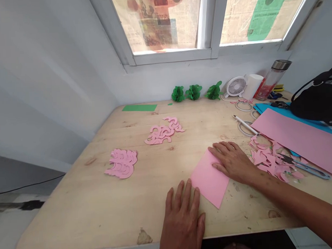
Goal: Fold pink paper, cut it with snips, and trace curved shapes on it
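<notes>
"Start big. What's everything lying on?"

"A pale wooden tabletop (84,207), knotty and scuffed near the front edge. On it, toward the person and right of the middle, lies the pink paper (213,188)."

"How does it look?"

"Flat, plain, light pink, four straight sides with one corner pointing toward the person. Part of it is covered, and I can't tell whether it's one layer or several."

"Any containers?"

"The largest is a black bag (316,101) at the right; its contents are hidden. Then a clear bottle (272,81) with a metal cap, near the wall. Its lower part looks reddish, but I can't tell whether that's liquid."

"And the hands?"

"Both are open, palms down. The right hand (232,160) lies over the paper's upper right part, its thumb and fingers spread on it. The left hand (183,214) lies at the lower left, its fingers extended; two fingertips meet the paper's left corner."

"So the sheet is between them?"

"Yes, partly under the right, just beyond the left."

"Anything smaller?"

"Pink scraps (273,159) heaped beside the right forearm, and curved pink cutouts (163,132) farther back."
</notes>
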Demonstrator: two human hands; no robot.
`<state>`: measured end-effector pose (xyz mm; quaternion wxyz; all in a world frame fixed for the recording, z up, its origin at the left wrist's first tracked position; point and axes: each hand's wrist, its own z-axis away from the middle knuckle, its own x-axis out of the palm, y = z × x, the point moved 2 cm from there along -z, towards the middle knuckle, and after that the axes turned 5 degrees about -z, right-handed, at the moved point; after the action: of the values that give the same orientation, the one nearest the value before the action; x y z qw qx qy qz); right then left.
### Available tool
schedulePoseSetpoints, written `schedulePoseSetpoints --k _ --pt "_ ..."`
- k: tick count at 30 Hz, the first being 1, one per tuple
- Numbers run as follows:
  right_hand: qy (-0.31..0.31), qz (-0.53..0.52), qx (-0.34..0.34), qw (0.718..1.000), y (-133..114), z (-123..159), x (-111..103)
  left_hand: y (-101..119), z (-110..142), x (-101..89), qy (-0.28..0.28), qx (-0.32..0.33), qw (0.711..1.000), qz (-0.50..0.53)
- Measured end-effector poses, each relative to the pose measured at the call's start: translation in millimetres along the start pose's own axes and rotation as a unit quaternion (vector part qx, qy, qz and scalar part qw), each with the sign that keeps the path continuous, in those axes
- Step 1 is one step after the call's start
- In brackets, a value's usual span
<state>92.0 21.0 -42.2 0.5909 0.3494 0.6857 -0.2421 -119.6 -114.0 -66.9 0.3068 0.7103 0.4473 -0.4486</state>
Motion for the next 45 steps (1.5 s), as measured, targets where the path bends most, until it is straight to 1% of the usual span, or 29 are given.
schedulePoseSetpoints --k 4,9,15,17,19,20,21,24,25,27,28,30,33,35,37,45 --pt "-0.001 0.004 0.011 1.0 1 -3 0 -2 0 2.9 0.007 0.005 1.0 -0.003" --pt "-0.013 -0.001 0.005 1.0 -1 -4 -2 -4 0 4.9 0.011 0.007 1.0 -0.004" --pt "0.009 -0.016 0.018 1.0 6 -1 5 -2 0 2.6 0.009 0.009 1.0 -0.017" --pt "0.024 -0.019 0.027 0.999 5 1 3 -1 1 1.6 0.006 0.009 1.0 -0.022" --pt "0.052 -0.019 0.027 0.998 -6 6 -4 0 1 1.1 0.003 0.011 1.0 -0.024" --pt "0.066 -0.02 0.015 0.998 -15 9 -8 0 2 1.1 0.003 0.01 1.0 -0.023" --pt "0.076 -0.027 -0.019 0.997 -28 13 -12 0 2 1.4 0.002 0.007 1.0 -0.022" --pt "0.045 -0.09 -0.132 0.986 -71 25 -18 1 3 2.4 0.003 0.002 1.0 -0.017" --pt "0.023 -0.117 -0.149 0.982 -82 29 -17 1 2 2.4 0.002 0.002 1.0 -0.014" --pt "-0.008 -0.16 -0.137 0.978 -92 34 -11 1 1 1.6 0.0 0.007 1.0 -0.015" --pt "-0.019 -0.168 -0.123 0.978 -92 37 -7 1 1 0.7 -0.001 0.01 1.0 -0.019" --pt "-0.024 -0.163 -0.094 0.982 -82 41 1 1 -1 -1.9 -0.008 0.015 0.999 -0.033" --pt "-0.005 -0.127 -0.053 0.99 -57 47 9 1 -3 -6.1 -0.018 0.021 0.998 -0.05" --pt "0.011 -0.097 -0.02 0.995 -41 50 11 1 -4 -8.1 -0.02 0.024 0.998 -0.055" --pt "0.016 -0.069 0.009 0.997 -31 52 12 1 -4 -9.2 -0.02 0.025 0.998 -0.057" --pt "0.023 -0.044 0.06 0.997 -18 55 10 3 -4 -10.6 -0.031 0.02 0.998 -0.052"
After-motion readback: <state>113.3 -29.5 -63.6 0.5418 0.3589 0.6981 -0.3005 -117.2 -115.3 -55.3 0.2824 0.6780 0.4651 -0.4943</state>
